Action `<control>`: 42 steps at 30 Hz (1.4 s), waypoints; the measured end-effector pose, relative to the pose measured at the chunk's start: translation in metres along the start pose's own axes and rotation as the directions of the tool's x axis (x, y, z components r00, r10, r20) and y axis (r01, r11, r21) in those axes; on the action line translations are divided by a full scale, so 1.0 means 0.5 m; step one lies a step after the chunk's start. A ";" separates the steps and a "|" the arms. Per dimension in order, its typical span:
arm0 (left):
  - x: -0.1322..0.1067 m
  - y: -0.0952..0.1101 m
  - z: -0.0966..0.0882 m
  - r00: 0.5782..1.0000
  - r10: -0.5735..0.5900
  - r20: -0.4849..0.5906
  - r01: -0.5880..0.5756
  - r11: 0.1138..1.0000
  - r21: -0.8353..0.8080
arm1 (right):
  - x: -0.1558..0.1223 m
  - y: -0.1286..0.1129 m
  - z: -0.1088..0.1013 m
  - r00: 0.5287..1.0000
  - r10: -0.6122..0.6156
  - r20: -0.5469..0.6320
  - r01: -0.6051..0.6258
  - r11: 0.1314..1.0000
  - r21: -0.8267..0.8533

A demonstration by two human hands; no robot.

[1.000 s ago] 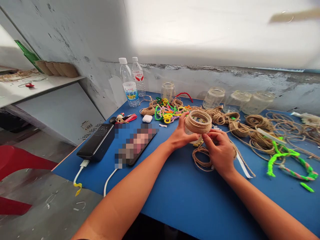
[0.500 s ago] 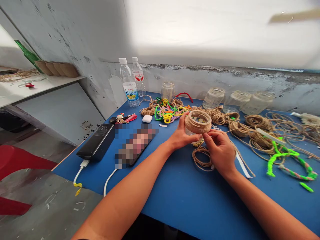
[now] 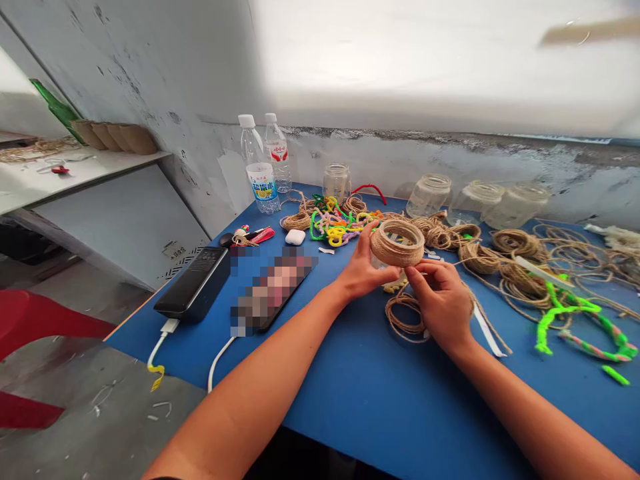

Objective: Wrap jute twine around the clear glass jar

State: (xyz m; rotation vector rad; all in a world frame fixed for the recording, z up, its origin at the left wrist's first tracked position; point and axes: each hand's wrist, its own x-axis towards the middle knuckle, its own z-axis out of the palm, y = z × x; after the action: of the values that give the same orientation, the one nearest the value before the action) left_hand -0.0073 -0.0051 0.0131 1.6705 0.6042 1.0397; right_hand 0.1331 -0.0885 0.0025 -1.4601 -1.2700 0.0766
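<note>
Twine-wrapped jar — round-mouthed, its upper part bound in close, rough tan turns — is held between both hands over the middle of the worktop; whether its base touches down I cannot tell. Behind rises a grey wall, its plaster scuffed and flaking. The worktop is smooth and blue. Past its left edge stands a red stool.

The left hand is clamped round the jar's left side, thumb in front. The right hand has thumb and fingers pinched at the lower edge of the twine band.

A boxy black power bank and a flat dark phone, partly masked, lie to the left. Two clear plastic bottles with white caps stand at the back corner; four clear glass jars are spread along the back edge. Fibrous twine coils are heaped at the right, fuzzy green pipe cleaners just before them. A small loose coil lies beside the right hand. Smallest are a rounded white case and a paper scrap.

Blue surface shows between the forearms down to the front edge, leaving room toward the body — the coils hem in the right side, the phone the left.
</note>
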 end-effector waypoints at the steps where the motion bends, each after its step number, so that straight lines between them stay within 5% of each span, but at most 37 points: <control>1: 0.000 -0.001 0.000 1.000 0.002 0.002 -0.002 1.000 -0.005 | 0.000 0.000 0.000 1.000 0.000 0.001 0.000 1.000 -0.003; 19: 0.003 -0.008 0.001 1.000 0.015 0.013 -0.015 0.999 -0.032 | 0.004 0.012 -0.001 1.000 -0.011 0.001 0.011 1.000 -0.004; 27: 0.003 -0.006 0.004 0.998 0.054 0.015 -0.054 0.998 -0.036 | 0.003 0.020 0.006 0.988 0.125 0.087 -0.140 0.970 0.197; 42: 0.005 -0.020 0.007 0.995 0.093 0.018 -0.092 0.995 -0.039 | 0.000 0.007 0.001 0.994 0.072 0.081 -0.082 0.987 0.137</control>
State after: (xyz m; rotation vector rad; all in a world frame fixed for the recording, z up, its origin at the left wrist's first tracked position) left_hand -0.0021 -0.0015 0.0042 1.6868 0.4945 1.0929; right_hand 0.1351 -0.0876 -0.0004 -1.3953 -1.2437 0.2705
